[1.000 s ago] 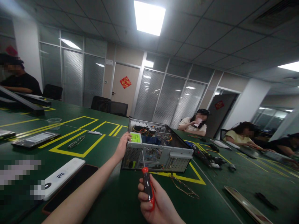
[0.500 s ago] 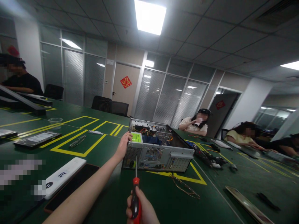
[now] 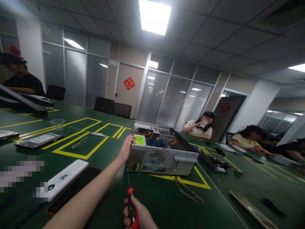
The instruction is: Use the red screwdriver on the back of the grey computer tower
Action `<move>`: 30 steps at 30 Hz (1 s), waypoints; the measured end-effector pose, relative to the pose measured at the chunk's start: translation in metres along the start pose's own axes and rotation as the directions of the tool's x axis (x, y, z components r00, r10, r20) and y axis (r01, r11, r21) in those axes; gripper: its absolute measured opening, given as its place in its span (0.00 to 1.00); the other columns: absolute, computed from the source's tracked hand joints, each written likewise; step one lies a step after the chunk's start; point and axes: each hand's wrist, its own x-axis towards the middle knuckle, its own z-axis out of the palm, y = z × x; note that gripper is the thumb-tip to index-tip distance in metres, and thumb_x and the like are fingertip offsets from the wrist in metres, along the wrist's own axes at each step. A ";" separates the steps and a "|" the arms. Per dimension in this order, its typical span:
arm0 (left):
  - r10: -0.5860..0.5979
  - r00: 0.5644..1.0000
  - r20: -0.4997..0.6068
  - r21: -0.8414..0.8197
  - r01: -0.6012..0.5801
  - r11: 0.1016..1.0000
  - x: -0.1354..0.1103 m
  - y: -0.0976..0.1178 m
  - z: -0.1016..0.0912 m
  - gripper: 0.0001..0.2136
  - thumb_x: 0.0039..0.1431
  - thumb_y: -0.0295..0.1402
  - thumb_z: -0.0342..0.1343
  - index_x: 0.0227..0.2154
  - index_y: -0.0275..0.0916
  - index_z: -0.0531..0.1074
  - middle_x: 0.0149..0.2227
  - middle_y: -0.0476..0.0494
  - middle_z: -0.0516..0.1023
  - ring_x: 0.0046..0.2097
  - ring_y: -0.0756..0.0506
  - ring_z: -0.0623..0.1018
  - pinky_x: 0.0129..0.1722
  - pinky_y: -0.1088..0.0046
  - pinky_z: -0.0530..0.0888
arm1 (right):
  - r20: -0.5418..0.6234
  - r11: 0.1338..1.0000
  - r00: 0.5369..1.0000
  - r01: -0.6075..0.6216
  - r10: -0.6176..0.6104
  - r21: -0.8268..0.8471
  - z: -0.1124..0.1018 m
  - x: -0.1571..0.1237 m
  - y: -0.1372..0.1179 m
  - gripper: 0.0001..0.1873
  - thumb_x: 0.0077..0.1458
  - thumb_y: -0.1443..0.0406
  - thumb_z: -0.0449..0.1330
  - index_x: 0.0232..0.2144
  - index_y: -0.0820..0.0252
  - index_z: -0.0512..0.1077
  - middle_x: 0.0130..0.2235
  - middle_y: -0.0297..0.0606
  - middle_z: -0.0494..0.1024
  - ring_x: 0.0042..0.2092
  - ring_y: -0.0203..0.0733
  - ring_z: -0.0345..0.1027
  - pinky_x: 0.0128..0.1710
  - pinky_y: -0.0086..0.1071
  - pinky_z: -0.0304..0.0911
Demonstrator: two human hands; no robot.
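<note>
An open grey computer case [image 3: 162,152] lies on its side on the green table [image 3: 166,203], its rear panel toward me and coloured wires showing inside. My left hand [image 3: 125,149] grips the case's upper left corner beside a green label. My right hand [image 3: 137,216], low at the frame's bottom edge, is closed round a red-and-black screwdriver [image 3: 130,203]. Its thin shaft points up toward the case's lower left corner and stops short of the panel.
A white power bank [image 3: 64,179] and a dark phone [image 3: 73,189] lie at my left. A loose wire [image 3: 188,190] sits before the case, tools [image 3: 212,162] to its right, a flat panel [image 3: 252,210] at the near right. Other people sit at the left and far right.
My right hand has drawn the screwdriver back from the case's rear panel, down and to the left. My left hand has stayed on the case's corner.
</note>
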 end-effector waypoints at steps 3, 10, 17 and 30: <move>-0.004 1.000 -0.006 -0.010 0.004 1.000 0.000 0.000 0.000 0.18 0.65 0.41 0.36 0.26 0.41 0.65 0.46 0.40 0.73 0.61 0.43 0.65 0.63 0.61 0.59 | 0.006 1.000 1.000 -0.003 0.003 -0.019 -0.003 0.006 0.006 0.18 0.56 0.51 0.56 0.31 0.61 0.65 0.17 0.29 0.66 0.15 0.29 0.56 0.16 0.21 0.44; -0.024 1.000 -0.002 -0.006 0.024 1.000 -0.001 0.000 0.000 0.18 0.65 0.41 0.36 0.26 0.41 0.66 0.47 0.41 0.73 0.61 0.43 0.64 0.64 0.61 0.58 | -0.030 1.000 1.000 -0.004 0.005 0.015 -0.002 0.007 0.006 0.17 0.64 0.56 0.44 0.33 0.61 0.64 0.17 0.29 0.66 0.15 0.29 0.55 0.15 0.22 0.42; -0.034 0.999 0.002 -0.005 0.035 0.999 -0.001 0.000 0.000 0.18 0.65 0.42 0.36 0.26 0.41 0.66 0.48 0.41 0.73 0.61 0.43 0.64 0.64 0.63 0.58 | -0.038 1.000 0.999 -0.001 0.001 0.005 -0.001 0.007 0.007 0.16 0.62 0.54 0.48 0.32 0.60 0.64 0.17 0.29 0.66 0.15 0.29 0.56 0.16 0.21 0.44; -0.017 1.000 0.000 -0.015 0.017 1.000 0.000 0.002 0.000 0.17 0.64 0.41 0.36 0.26 0.41 0.64 0.45 0.40 0.73 0.60 0.43 0.64 0.63 0.62 0.59 | -0.051 1.000 0.999 -0.009 0.009 0.007 -0.001 0.006 0.007 0.17 0.64 0.55 0.43 0.32 0.59 0.63 0.17 0.29 0.66 0.15 0.29 0.55 0.16 0.22 0.41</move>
